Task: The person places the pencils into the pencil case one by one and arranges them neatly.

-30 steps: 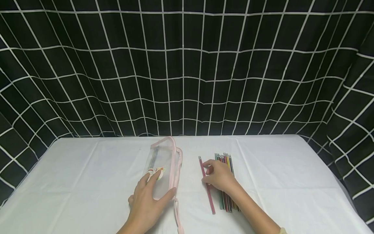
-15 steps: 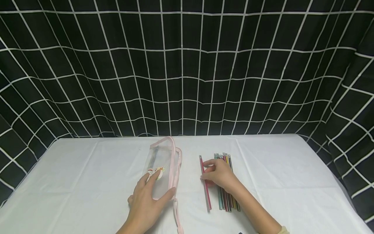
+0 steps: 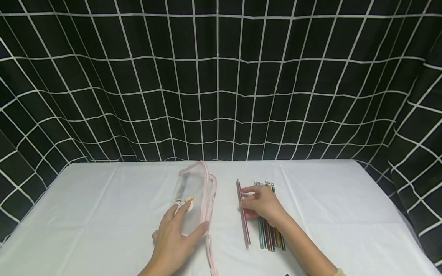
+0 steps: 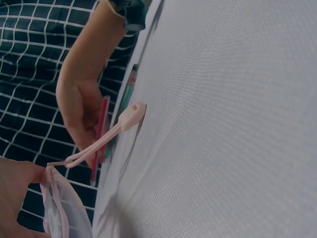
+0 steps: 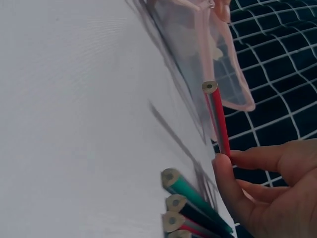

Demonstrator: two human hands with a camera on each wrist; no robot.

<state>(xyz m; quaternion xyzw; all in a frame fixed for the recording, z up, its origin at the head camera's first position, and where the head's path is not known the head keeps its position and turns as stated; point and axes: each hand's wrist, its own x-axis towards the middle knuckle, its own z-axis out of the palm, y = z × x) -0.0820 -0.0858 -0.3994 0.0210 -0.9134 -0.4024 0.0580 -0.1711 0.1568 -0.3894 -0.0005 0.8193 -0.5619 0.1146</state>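
A clear pencil case (image 3: pixel 193 224) with pink trim lies left of the table's middle; a printed cartoon sticker is on its face. My left hand (image 3: pixel 174 239) holds its near end, thumb at the pink zipper edge (image 4: pixel 54 191) and fingers spread over the face. Between thumb and fingertips, my right hand (image 3: pixel 264 205) pinches a red pencil (image 3: pixel 244 222). In the right wrist view the pencil's flat, unsharpened end (image 5: pixel 210 87) points up toward the case. Under the right hand and wrist lies a bundle of pencils (image 3: pixel 271 239), partly hidden.
A pink strap (image 3: pixel 210 255) trails from the case's near end. White cloth (image 3: pixel 103 222) covers the table. Behind and to the right hangs a black curtain with a white grid (image 3: pixel 221 76). A dark streak (image 3: pixel 183 184) shows through the case.
Pinched in my right hand, the red pencil has risen a little and shifted away from the near edge, turning slightly more upright in view. My left hand stays on the pencil case.
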